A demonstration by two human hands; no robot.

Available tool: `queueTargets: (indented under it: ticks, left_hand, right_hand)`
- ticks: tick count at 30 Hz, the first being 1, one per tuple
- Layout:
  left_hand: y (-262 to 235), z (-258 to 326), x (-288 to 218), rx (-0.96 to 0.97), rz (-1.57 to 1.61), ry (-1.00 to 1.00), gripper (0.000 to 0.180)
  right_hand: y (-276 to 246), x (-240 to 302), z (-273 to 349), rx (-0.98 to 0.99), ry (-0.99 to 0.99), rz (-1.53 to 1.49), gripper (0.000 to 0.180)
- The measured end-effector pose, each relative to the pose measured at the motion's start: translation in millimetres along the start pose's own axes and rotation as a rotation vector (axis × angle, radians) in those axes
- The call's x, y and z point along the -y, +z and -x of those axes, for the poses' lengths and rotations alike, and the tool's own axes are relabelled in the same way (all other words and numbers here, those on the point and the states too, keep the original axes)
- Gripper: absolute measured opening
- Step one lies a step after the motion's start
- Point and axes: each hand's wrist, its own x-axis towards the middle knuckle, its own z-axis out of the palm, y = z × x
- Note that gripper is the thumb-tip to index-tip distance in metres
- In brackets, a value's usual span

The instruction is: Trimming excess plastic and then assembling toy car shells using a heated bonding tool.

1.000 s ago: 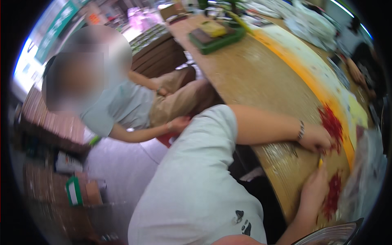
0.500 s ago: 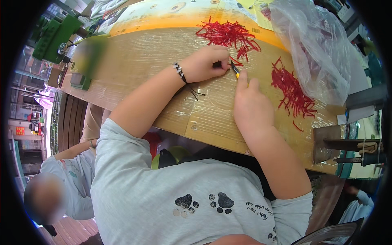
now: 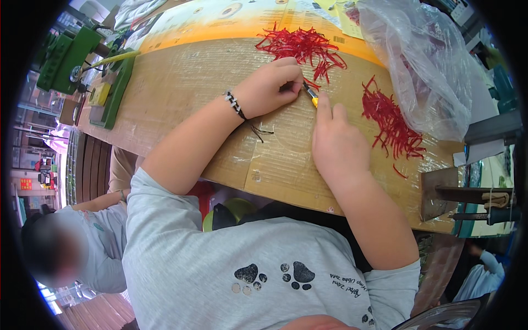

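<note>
My left hand (image 3: 269, 89), with a dark braided bracelet at the wrist, is closed over the cardboard-covered table. Its thumb and forefinger pinch the near end of a thin red strip (image 3: 312, 85). My right hand (image 3: 342, 140) is wrapped round a small cutter with a yellow handle (image 3: 314, 101), forefinger stretched along it. The dark blade tip is at the left fingertips, by the red strip; whether it touches cannot be made out. A loose pile of red strips (image 3: 300, 45) lies just beyond my left hand. Another red pile (image 3: 391, 122) lies right of my right hand.
A crumpled clear plastic bag (image 3: 423, 66) lies at the far right. On the far left stands a green hand press (image 3: 69, 60). Dark metal brackets (image 3: 440, 195) jut at the right table edge. A person (image 3: 99, 242) sits at the left.
The whole view has shifted slightly. Both hands keep their grips at nearly the same place, the cutter's tip still at the left fingertips.
</note>
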Motion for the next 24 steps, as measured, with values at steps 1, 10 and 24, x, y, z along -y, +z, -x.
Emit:
queueTargets:
  ticks: [1, 10, 24]
  left_hand:
    - [0, 0, -1, 0.007, -0.011, -0.017, 0.017]
    - [6, -2, -9, -0.111, -0.015, -0.249, 0.020]
    - [15, -7, -11, -0.134, 0.043, -0.369, 0.025]
  right_hand:
    - [1, 0, 0, 0.001, 0.002, 0.001, 0.060]
    - [-1, 0, -2, 0.000, 0.004, -0.049, 0.060]
    - [1, 3, 3, -0.018, -0.017, 0.028, 0.055]
